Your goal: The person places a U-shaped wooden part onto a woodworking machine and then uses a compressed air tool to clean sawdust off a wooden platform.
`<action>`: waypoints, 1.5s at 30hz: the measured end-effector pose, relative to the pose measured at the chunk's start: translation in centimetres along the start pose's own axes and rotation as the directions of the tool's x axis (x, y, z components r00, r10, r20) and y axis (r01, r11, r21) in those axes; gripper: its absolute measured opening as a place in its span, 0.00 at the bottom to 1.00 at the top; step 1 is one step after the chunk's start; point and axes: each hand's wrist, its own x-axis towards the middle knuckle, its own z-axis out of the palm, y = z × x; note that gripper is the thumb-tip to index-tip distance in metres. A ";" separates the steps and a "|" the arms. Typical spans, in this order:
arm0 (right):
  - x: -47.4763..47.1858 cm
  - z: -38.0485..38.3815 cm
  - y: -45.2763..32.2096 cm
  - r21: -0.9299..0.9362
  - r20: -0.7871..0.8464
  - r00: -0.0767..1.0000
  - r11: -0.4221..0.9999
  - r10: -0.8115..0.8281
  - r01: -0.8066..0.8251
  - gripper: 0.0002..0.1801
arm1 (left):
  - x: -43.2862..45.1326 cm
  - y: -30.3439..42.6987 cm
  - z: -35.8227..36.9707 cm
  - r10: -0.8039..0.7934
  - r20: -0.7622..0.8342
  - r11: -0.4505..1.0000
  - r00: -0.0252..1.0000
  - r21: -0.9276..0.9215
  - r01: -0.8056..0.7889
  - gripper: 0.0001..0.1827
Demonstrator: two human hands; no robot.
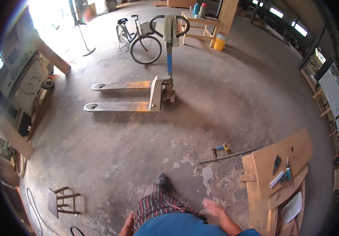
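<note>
My left hand point(128, 224) hangs beside my hip at the bottom edge, against striped shorts point(163, 200); its fingers are mostly hidden. My right hand point(213, 208) is held out to the right of my body, blurred, with no object visible in it. Nearest to it on the right stands a wooden workbench point(281, 165) with a curved-looking top. On that bench lie a teal cordless drill point(286, 173), a dark green-handled tool point(276, 164) and a white strip-like object point(276, 179). My shoe point(162, 180) is on the concrete floor ahead.
A pallet jack point(156, 94) stands ahead, a cloth point(170, 28) over its handle. Behind it are a bicycle point(140, 39), a wooden table point(200, 20) and a yellow bucket point(220, 42). A bar clamp point(227, 155) lies on the floor; a wooden stool point(61, 202) lies on its side at left.
</note>
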 end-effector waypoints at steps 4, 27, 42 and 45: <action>1.9 -6.6 14.7 -0.300 -0.422 0.850 0.836 0.317 -0.460 0.20 | 5.7 18.2 9.1 0.278 -0.310 0.891 0.909 0.436 -0.124 0.39; 37.9 -25.9 -49.4 -0.062 -0.274 0.960 0.995 0.055 -0.075 0.22 | 23.0 63.7 58.0 0.923 0.266 -0.305 0.278 0.947 0.106 0.30; 46.1 -39.7 -57.8 -0.122 -0.220 0.924 0.931 0.313 -0.344 0.13 | 40.4 66.7 68.0 0.660 -0.092 0.380 0.745 0.897 -0.227 0.27; 50.1 -38.7 -62.8 -0.323 -0.178 0.925 0.868 0.335 -0.377 0.12 | 39.6 59.7 64.4 0.669 -0.078 0.279 0.739 0.948 -0.152 0.27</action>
